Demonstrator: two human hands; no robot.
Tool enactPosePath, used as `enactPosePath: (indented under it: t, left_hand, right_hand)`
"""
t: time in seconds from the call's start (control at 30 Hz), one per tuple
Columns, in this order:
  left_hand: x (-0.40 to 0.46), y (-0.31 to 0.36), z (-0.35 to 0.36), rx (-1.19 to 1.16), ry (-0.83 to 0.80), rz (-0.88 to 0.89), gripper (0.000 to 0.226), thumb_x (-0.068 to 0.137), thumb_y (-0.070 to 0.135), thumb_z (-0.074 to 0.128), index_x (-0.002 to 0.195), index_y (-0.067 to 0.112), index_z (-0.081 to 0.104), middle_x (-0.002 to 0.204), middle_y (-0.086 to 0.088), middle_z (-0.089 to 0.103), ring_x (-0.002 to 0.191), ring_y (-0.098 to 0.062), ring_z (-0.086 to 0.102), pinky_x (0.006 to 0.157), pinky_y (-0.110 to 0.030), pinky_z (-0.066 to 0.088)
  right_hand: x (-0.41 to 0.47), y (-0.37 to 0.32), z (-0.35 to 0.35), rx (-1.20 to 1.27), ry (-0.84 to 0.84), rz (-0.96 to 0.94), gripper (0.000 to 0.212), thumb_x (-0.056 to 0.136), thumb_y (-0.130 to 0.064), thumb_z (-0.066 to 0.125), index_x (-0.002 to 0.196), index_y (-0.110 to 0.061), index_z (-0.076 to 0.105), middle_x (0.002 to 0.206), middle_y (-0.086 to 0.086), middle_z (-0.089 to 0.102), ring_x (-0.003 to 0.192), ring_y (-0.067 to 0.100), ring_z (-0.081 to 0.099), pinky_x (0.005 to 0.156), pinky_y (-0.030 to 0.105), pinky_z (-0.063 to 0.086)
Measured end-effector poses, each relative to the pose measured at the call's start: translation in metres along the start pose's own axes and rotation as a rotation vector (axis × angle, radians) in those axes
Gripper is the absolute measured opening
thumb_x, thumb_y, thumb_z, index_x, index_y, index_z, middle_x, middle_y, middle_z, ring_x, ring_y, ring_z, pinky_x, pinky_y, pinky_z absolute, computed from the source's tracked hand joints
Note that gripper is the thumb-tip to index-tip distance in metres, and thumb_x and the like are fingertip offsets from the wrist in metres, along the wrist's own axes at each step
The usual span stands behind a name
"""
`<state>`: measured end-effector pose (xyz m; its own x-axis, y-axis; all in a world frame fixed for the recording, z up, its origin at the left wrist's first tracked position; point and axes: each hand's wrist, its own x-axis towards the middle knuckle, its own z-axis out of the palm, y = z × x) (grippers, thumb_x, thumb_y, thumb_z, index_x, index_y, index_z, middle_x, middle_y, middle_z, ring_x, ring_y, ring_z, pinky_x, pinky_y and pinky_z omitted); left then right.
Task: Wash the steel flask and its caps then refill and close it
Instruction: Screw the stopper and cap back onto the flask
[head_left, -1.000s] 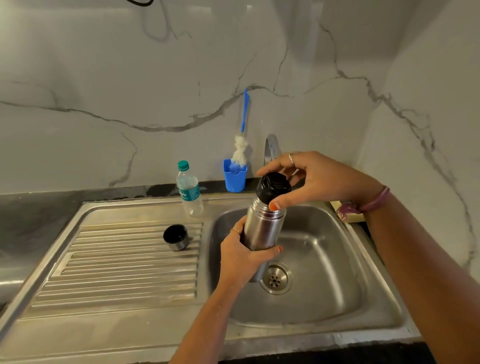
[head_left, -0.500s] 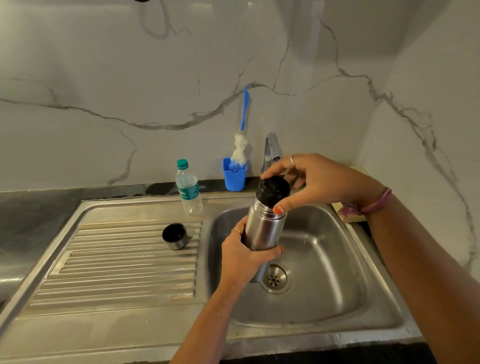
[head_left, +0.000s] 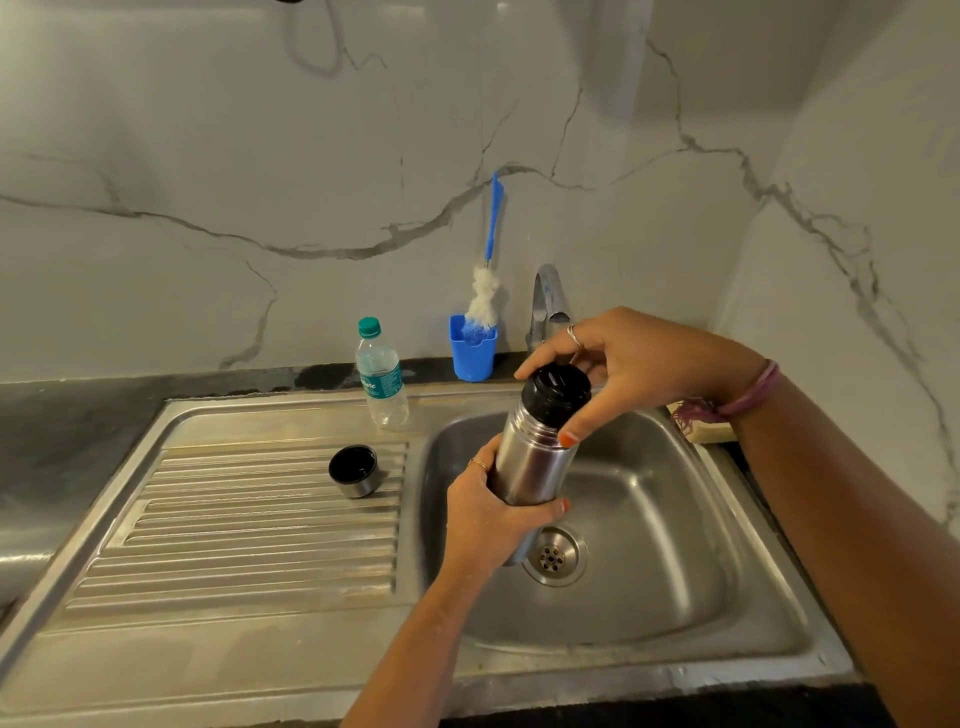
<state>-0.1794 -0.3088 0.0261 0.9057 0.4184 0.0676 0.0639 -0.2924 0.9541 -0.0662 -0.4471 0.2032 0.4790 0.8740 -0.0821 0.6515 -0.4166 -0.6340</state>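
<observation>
Two hands over sink (head_left: 769, 540), left hand (head_left: 493, 512) gripping steel flask (head_left: 532, 460), right hand (head_left: 644, 364) pinching black cap (head_left: 555, 392)

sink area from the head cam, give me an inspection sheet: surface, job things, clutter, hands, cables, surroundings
surface: steel sink with ribbed drainboard to its left; water drops near the front edge.
job's things: steel flask held tilted over the basin, black inner cap on its mouth; outer cup cap on the drainboard, open end up.
clutter: plastic water bottle, blue holder with bottle brush, cloth at the right rim.
grippers: left hand grips the flask body; right hand grips the inner cap.
cables: dark cable at the top edge.
surroundings: marble-pattern wall, tap, no water running.
</observation>
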Motion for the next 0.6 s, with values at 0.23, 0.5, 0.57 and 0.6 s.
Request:
enactPosePath:
  t: [0.23, 0.5, 0.57, 0.6]
  left_hand:
    - [-0.002, -0.002, 0.002, 0.005, 0.013, 0.000, 0.080, 0.055, 0.025, 0.096, 0.124, 0.030, 0.056, 0.106, 0.018, 0.065, 0.095, 0.011, 0.059, 0.073, -0.004, 0.047]
    - [0.000, -0.006, 0.004, -0.019, 0.014, 0.005, 0.080, 0.054, 0.024, 0.096, 0.124, 0.028, 0.058, 0.104, 0.014, 0.068, 0.094, 0.003, 0.063, 0.077, -0.014, 0.053]
    - [0.002, -0.007, 0.004, -0.017, 0.013, 0.007, 0.080, 0.053, 0.024, 0.096, 0.123, 0.030, 0.058, 0.105, 0.013, 0.068, 0.094, 0.000, 0.064, 0.079, -0.018, 0.054]
    - [0.003, -0.007, 0.004, -0.009, 0.011, 0.010, 0.081, 0.053, 0.025, 0.096, 0.124, 0.031, 0.057, 0.106, 0.014, 0.068, 0.095, -0.001, 0.064, 0.081, -0.020, 0.054]
  right_hand:
    - [0.006, -0.014, 0.015, -0.449, 0.133, 0.171, 0.060, 0.061, -0.064, 0.073, 0.107, -0.028, 0.058, 0.085, -0.014, 0.061, 0.077, 0.006, 0.059, 0.072, 0.031, 0.055]
    - [0.009, -0.002, -0.006, -0.273, -0.195, 0.054, 0.078, 0.074, -0.034, 0.080, 0.141, -0.036, 0.042, 0.132, -0.017, 0.054, 0.117, 0.000, 0.053, 0.096, 0.011, 0.040]
    - [0.009, 0.003, -0.008, -0.214, -0.146, 0.019, 0.069, 0.068, -0.032, 0.084, 0.130, -0.038, 0.054, 0.117, -0.019, 0.064, 0.105, -0.002, 0.061, 0.090, 0.014, 0.046]
    - [0.009, 0.004, -0.008, -0.218, -0.120, 0.017, 0.066, 0.065, -0.034, 0.086, 0.125, -0.037, 0.059, 0.111, -0.019, 0.066, 0.099, -0.002, 0.063, 0.088, 0.016, 0.049]
